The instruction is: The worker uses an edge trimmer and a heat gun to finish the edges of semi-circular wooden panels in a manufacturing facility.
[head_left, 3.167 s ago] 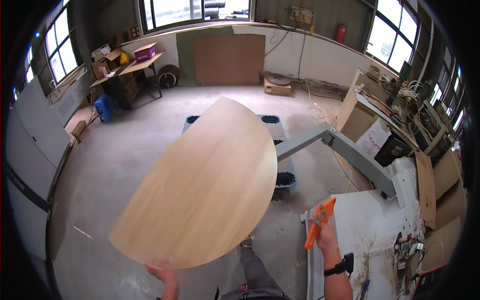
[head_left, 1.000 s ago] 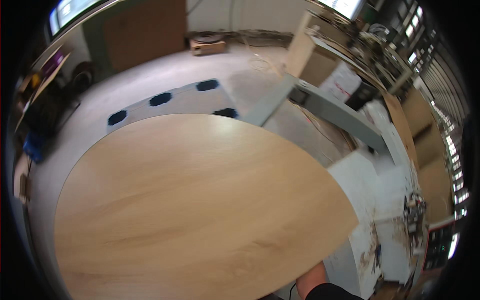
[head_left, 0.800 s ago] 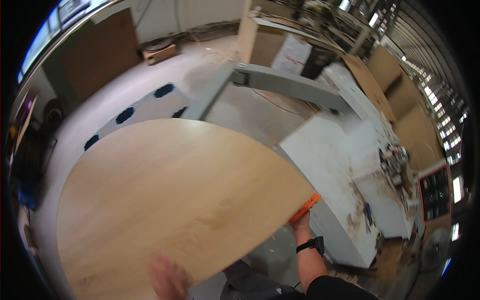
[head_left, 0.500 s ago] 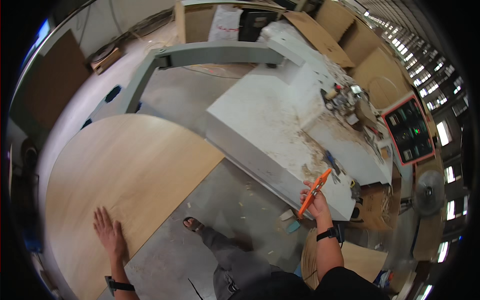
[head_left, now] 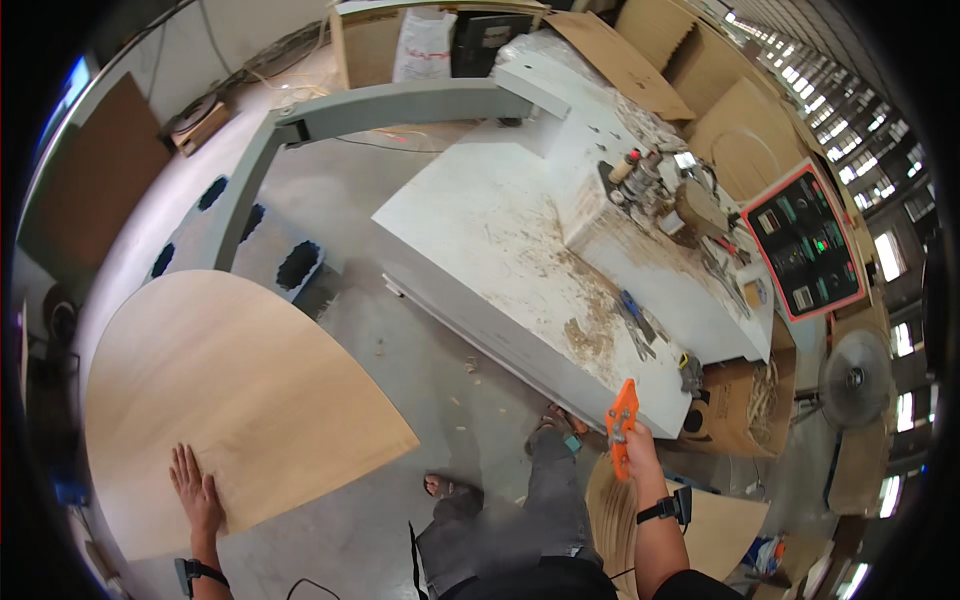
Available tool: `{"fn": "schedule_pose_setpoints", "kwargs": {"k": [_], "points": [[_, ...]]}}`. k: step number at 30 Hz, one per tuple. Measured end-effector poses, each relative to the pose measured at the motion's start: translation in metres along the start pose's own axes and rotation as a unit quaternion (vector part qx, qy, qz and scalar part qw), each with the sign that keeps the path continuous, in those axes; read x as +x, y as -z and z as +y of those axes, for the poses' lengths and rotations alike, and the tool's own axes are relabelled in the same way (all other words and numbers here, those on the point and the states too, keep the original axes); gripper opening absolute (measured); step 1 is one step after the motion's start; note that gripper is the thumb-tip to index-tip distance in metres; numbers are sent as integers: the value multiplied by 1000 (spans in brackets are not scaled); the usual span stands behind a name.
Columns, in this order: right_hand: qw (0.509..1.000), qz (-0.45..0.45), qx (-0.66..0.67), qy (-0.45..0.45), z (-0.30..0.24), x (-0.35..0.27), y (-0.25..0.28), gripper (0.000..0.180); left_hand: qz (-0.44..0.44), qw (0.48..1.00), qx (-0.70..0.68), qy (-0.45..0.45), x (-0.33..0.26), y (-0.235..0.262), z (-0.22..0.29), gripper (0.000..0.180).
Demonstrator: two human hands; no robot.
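A pale wood-grain panel [head_left: 250, 380] with a curved far edge and a pointed right corner lies at my left. My left hand [head_left: 197, 490] rests flat on its near part, fingers stretched out. At the right, beside the near corner of the white machine table [head_left: 470, 200], my right hand [head_left: 640, 452] is wrapped round an orange edge trimmer [head_left: 622, 425] with metal fittings. The trimmer stands nearly upright, apart from the panel. My right fingers are partly hidden behind it.
A grey machine arm [head_left: 400, 108] bends down beyond the panel. On the white table are wood dust, a metal trimming unit [head_left: 640, 180] and a blue-handled tool [head_left: 633, 308]. A control box [head_left: 805, 240], a fan [head_left: 856, 378] and stacked curved panels [head_left: 720, 520] stand at the right.
The panel has turned and its right corner has come nearer to me, uncovering the blue-grey base beyond it. The orange trimmer has gone from slanted to nearly upright. My feet have shifted.
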State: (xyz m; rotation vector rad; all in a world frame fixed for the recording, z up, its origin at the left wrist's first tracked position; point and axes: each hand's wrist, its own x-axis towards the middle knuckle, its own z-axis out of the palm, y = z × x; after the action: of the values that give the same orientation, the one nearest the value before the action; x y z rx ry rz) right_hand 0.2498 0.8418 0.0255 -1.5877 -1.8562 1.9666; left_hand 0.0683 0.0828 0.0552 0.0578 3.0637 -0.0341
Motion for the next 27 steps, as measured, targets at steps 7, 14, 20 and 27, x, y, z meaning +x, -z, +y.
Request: {"fn": "schedule_pose_setpoints", "kwargs": {"k": [7, 14, 20, 27], "points": [[999, -43, 9, -24, -11, 20, 17, 26, 274, 832, -200, 439, -102, -48, 115, 95], [961, -269, 5, -63, -76, 68, -100, 31, 158, 270, -843, 437, -142, -20, 283, 45], [912, -408, -52, -10, -149, 68, -230, 38, 181, 366, -698, 589, -222, -41, 214, 24], [873, -480, -83, -14, -160, 36, -332, 38, 131, 729, -14, 672, -308, -68, 32, 35]]}}
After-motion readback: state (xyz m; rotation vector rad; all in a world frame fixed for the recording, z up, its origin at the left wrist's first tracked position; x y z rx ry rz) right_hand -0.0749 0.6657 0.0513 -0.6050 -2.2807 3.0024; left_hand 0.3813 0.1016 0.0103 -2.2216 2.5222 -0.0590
